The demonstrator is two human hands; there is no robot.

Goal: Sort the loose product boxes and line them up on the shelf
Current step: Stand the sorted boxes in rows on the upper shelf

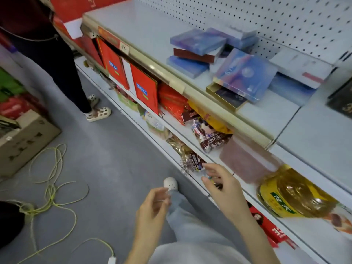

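Boxes: flat blue boxes (243, 73) heaped crooked on the top shelf (144, 35), well apart from my hands.
Grip: my left hand (154, 208) and right hand (224, 189) hang relaxed, holding nothing.
Handling: probably light, stiff and slick-wrapped; I'd pinch the long edges.

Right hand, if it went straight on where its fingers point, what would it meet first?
Probably the foil-wrapped candy pack. The right hand points its fingers up-left at it, and the fingertips are very close to it. Depth is unclear, so the hand may pass just in front of it.
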